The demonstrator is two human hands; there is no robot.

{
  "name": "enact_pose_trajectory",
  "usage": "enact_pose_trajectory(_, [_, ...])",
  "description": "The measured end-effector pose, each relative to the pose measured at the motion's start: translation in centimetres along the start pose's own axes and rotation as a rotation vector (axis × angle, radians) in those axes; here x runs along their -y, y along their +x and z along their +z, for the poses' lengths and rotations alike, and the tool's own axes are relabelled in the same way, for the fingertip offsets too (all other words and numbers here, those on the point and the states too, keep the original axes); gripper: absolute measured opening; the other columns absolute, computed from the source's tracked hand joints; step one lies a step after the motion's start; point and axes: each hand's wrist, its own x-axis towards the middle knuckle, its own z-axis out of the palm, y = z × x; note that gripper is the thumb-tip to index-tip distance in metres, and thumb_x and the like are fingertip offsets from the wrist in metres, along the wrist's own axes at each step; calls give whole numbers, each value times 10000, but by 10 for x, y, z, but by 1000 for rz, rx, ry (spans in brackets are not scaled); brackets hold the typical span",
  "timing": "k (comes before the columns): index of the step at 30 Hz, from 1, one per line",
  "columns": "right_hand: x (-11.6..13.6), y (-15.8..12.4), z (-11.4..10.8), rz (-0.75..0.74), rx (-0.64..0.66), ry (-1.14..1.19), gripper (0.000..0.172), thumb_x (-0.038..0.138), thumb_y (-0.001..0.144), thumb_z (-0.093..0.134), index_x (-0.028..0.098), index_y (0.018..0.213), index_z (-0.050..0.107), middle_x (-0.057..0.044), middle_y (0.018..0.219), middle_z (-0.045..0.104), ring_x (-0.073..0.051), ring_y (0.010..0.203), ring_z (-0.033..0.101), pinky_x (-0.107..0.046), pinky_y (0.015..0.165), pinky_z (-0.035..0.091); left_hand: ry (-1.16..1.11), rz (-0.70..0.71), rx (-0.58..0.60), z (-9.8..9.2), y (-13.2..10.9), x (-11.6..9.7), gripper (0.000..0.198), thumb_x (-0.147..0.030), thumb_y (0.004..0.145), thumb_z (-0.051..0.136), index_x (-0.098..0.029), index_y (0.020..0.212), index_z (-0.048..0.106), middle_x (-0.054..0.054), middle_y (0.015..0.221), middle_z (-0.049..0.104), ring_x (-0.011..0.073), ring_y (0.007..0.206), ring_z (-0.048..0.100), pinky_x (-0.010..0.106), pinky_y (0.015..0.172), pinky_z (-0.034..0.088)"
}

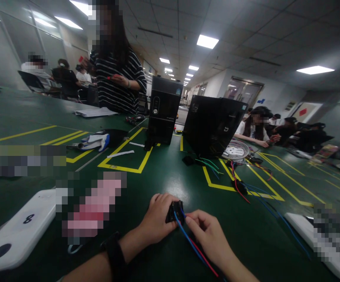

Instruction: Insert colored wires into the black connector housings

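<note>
Near the front middle of the green table (146,258), my left hand (157,218) is closed around a small black connector block (177,204) with slots in its upper face. A blue wire (187,235) runs out of the block toward the table's near edge. Beside it lies a red wire (202,256). My right hand (207,231) is at the block's right side, thumb and forefinger pinched on a short blue wire end (182,212) at the block. A bit of red shows at those fingertips. The underside of the block is hidden by my left hand.
Two black computer towers (165,111) (213,125) stand ahead. Loose wires (240,192) and a grey basket (237,150) lie to the right. White devices (25,223) (313,239) flank both sides. Gloves (95,141) lie left. A person in a striped top (117,84) stands across the table.
</note>
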Motion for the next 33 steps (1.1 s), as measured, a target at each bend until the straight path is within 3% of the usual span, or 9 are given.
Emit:
enact_pose_trajectory(13, [-4,-3,9,-72,51,-54,305,412,817,562,130,740,651,28,586,470,-106,548,390,-218,518,320,3,8,10,2,0,3,363,-276,729,657,-237,1054,502,33,1020,567,246,975,517,434,947,298])
enact_pose_trajectory(21, [-8,3,-7,-59,11,-208,243,351,811,548,148,760,671,36,541,468,-113,529,425,-222,516,334,-46,11,12,1,-1,4,365,-259,723,660,-249,1049,498,24,1002,567,248,974,520,423,938,307])
enact_pose_trajectory(27, [-10,7,-17,-26,13,-180,278,378,824,536,147,775,683,21,560,499,-118,534,439,-221,504,342,-42,15,15,-1,-1,1,392,-225,706,671,-250,1056,496,22,1007,567,245,971,516,422,938,306])
enact_pose_trajectory(33, [-4,0,-8,-5,39,-55,328,435,835,526,142,801,670,41,545,440,-91,476,369,-210,448,284,-41,34,13,0,-1,2,346,-276,735,651,-236,1044,501,25,983,556,236,944,515,395,899,340])
